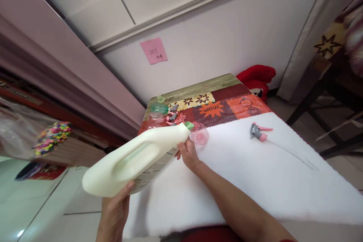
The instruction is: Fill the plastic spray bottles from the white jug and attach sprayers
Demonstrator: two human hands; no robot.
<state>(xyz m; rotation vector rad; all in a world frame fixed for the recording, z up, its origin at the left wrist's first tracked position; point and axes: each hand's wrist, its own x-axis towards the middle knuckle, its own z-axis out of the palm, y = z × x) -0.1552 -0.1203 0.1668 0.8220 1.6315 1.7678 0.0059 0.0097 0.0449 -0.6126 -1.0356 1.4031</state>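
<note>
A large cream-coloured detergent bottle point(159, 136) with a green spout is tilted almost flat above the table. My left hand point(116, 206) supports its base end from below. Close to the neck, my right hand point(188, 155) has its fingers closed against the bottle's underside. The spout reaches over a round clear pink bottle point(200, 136) on the white cloth, whose mouth is partly hidden by the spout. Whether liquid flows, I cannot tell. To the right lies a grey-and-pink spray trigger head point(258, 132) with a long clear tube.
At the table's back left lie a green spray bottle point(159, 109), a clear pinkish one, and a small pale green cap point(160, 99). White cloth point(241, 181) covers the front of the patterned tabletop. A wall with a pink note point(154, 51) stands behind; a dark stool point(320, 94) is at right.
</note>
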